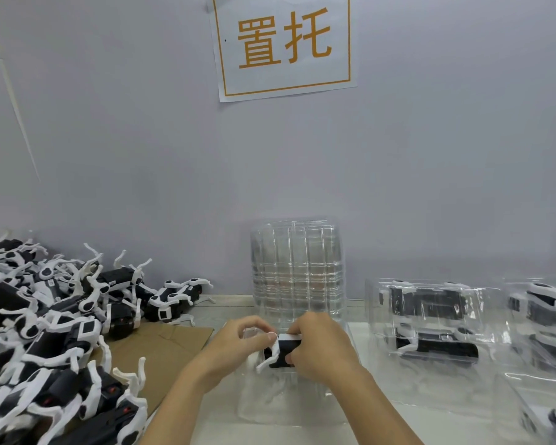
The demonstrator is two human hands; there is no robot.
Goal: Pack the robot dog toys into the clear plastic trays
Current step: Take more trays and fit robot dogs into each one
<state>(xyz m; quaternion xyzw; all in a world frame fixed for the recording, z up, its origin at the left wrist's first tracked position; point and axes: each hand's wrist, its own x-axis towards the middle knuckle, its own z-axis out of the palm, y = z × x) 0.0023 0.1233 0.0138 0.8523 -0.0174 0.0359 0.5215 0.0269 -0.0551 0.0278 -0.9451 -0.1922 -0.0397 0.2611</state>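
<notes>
Seen from above the person's own forearms, two bare hands meet low in the centre of the frame over a white table (430, 425). Between them is a black and white robot dog toy (281, 351), its dark body showing in the gap between the palms and a white leg hanging toward the lower left. The right hand (321, 346) curls around the toy's right end, fingers over its white top and thumb against its near side. The left hand (235, 348) sits just left of the toy with bent fingers, fingertip and thumb pinching its left end. Directly beneath the hands lies a clear plastic tray (289, 399), hard to trace because it is transparent; whether the toy touches it cannot be told. Just behind the hands, against the pale wall, stands a tall stack of empty clear trays (297, 268). At the right of the frame lies a packed tray (434, 319) holding two toys, one above the other, with more packed trays (543, 319) at the right edge. The left and lower left are filled with a heap of loose robot dog toys (55, 332), partly on a brown cardboard sheet (167, 351). At the top centre, a paper sign (283, 43) with orange characters hangs on the wall.
</notes>
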